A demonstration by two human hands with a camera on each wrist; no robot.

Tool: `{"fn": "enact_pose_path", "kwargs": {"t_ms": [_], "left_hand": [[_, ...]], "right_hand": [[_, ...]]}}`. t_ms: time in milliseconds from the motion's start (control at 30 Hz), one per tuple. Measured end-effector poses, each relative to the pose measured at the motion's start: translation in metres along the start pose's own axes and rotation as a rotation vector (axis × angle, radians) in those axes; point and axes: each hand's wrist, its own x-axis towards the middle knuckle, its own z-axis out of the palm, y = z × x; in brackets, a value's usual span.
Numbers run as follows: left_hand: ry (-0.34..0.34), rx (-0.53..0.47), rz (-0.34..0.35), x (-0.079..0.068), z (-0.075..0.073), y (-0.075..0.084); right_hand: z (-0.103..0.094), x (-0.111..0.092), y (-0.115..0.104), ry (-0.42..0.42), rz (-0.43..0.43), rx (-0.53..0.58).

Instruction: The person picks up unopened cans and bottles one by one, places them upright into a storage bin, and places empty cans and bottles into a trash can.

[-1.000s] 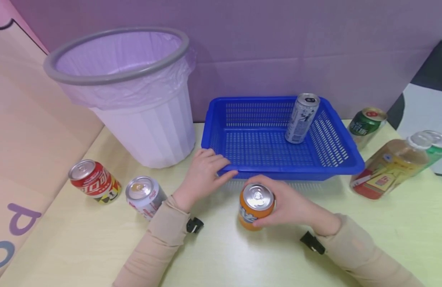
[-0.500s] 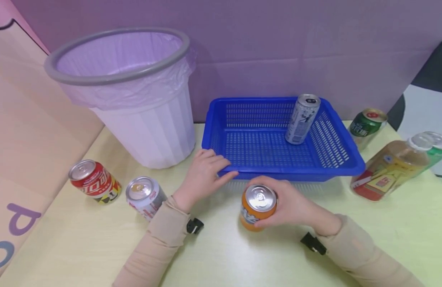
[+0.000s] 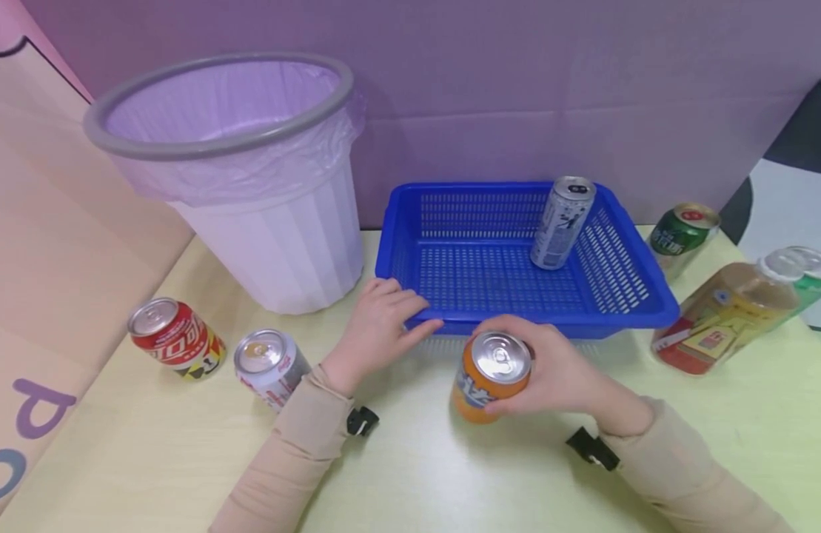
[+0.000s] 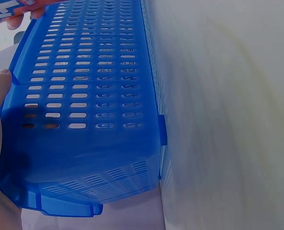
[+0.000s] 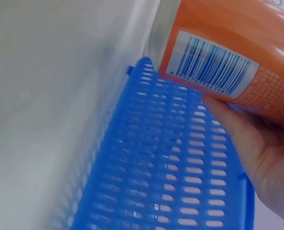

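My right hand [image 3: 560, 374] grips an orange soda can [image 3: 473, 394] around its side, just in front of the blue plastic basket [image 3: 490, 320]. The can leans slightly, its silver top with the pull tab facing up. Its barcode side shows in the right wrist view, close before the basket's slotted wall [image 5: 180, 158]. At the basket's front left corner, my left hand [image 3: 377, 329] holds the rim, fingers over the edge and thumb along the outside. A tall silvery can [image 3: 560, 226] stands tilted inside the basket, against its right side.
A lined white trash bin [image 3: 277, 244] stands back left. Before it are a red can [image 3: 183, 340] and a white can [image 3: 273, 374], close to my left forearm. On the right stand a green can [image 3: 679, 237], a juice bottle [image 3: 726, 314] and another green can [image 3: 816, 277] behind it.
My right hand has moved a little to the right with the orange soda can, which now tilts more. The left hand stays at the basket's rim.
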Motion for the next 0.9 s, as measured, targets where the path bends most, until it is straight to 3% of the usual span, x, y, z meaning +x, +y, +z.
{"fn": "enact_pose_path", "kwargs": {"t_ms": [367, 667, 900], "left_hand": [[0.023, 0.000, 0.014, -0.001, 0.001, -0.001], [0.030, -0.015, 0.014, -0.001, 0.001, 0.000], [0.039, -0.009, 0.023, -0.001, 0.001, -0.001]], "right_hand": [[-0.024, -0.004, -0.009, 0.098, -0.075, -0.030], [-0.040, -0.007, -0.015, 0.146, -0.145, 0.065], [-0.060, -0.012, -0.024, 0.194, -0.113, 0.099]]}}
